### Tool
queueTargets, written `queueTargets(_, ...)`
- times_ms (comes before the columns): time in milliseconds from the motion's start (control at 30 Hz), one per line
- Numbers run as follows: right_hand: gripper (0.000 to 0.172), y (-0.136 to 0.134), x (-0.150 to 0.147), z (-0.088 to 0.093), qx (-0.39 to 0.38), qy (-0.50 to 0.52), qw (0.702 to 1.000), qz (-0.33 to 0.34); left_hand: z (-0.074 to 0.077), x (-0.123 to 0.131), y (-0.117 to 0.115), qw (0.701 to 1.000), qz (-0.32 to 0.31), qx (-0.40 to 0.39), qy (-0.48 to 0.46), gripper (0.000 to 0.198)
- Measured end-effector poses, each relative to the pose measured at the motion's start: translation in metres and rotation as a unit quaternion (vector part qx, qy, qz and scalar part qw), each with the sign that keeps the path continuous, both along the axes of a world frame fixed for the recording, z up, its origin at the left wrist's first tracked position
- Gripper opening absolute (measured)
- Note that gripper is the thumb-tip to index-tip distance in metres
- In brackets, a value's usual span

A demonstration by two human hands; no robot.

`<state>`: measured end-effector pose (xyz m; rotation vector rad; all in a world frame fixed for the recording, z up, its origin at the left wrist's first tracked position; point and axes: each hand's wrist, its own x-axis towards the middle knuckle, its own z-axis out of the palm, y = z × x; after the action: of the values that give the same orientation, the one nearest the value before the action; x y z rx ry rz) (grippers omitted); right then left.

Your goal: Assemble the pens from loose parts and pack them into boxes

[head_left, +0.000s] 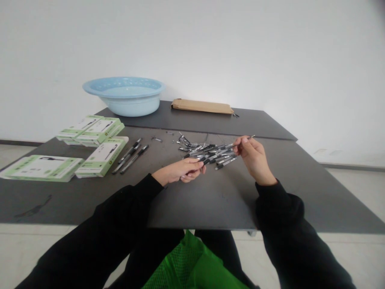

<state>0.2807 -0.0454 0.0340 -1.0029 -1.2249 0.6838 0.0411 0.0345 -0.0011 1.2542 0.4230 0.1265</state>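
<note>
A heap of black and clear pen parts (207, 151) lies in the middle of the dark grey table (210, 196). My left hand (180, 170) rests on the table at the near edge of the heap, fingers curled round a pen barrel. My right hand (252, 156) is raised just right of the heap and pinches a thin pen refill (245, 139) between thumb and fingers. Three assembled pens (130, 154) lie side by side left of the heap.
Several green and white pen boxes (90, 150) lie at the left of the table. A light blue basin (124, 94) and a flat brown envelope (201, 106) sit at the back. A green mesh bag (195, 267) lies on my lap.
</note>
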Motion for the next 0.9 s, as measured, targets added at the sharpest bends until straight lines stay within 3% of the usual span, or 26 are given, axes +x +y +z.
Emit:
queueTargets(400, 0.028, -0.0001, -0.0011, 0.003, 0.005, 0.025, 0.999, 0.033, 0.0006, -0.0012, 0.0018, 1.0, -0.023, -0.013, -0.009, 0.031)
queueTargets(900, 0.025, -0.0045, 0.004, 0.0058, 0.03, -0.014, 0.997, 0.069, -0.0034, 0.0005, 0.0026, 1.0, -0.019, -0.008, -0.019, 0.03)
